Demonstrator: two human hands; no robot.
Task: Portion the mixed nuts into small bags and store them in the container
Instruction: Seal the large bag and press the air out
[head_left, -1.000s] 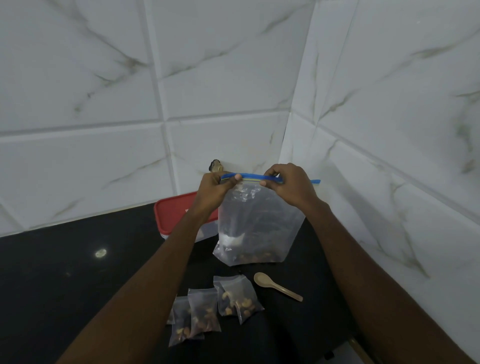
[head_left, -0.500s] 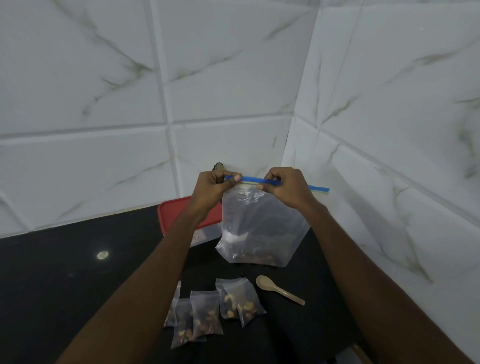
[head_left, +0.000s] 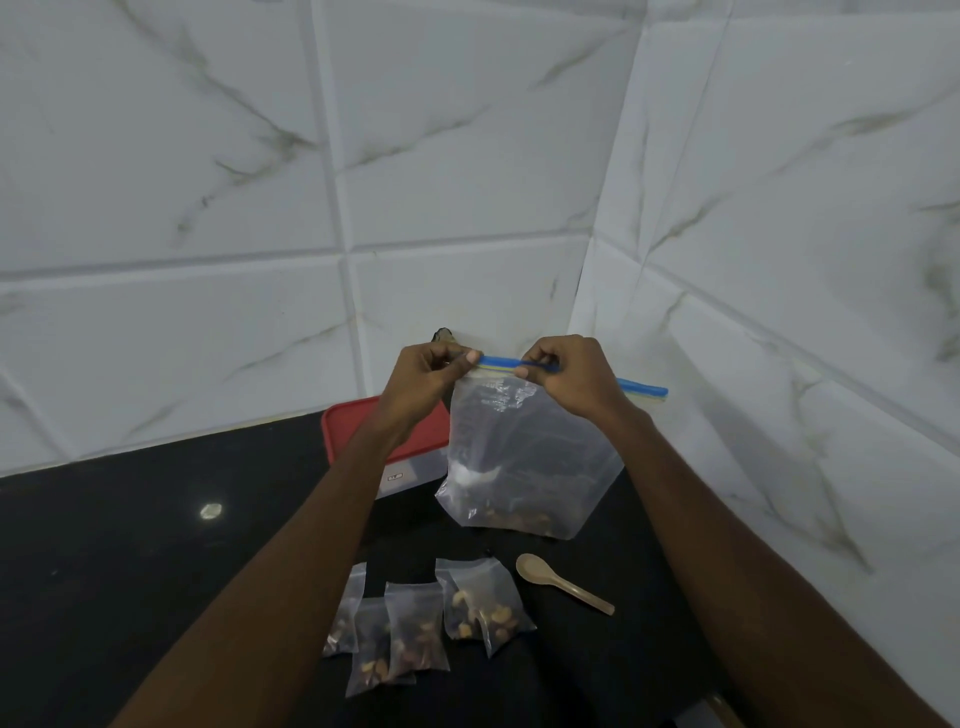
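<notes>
Pinching the blue zip strip (head_left: 498, 362) of the big nut bag (head_left: 530, 457) with left hand (head_left: 421, 379) and right hand (head_left: 576, 379), near the bench (head_left: 104, 571) back right corner. Probably best to slide the pinch along evenly, holding the bag upright.

The scene is lit dimly and evenly, with a cool cast. A small glare spot (head_left: 210, 511) is reflected on the black countertop (head_left: 104, 571). Soft shadows are cast on the right wall (head_left: 737, 447). Tile lines (head_left: 331, 182) are bowed by wide-angle distortion.
</notes>
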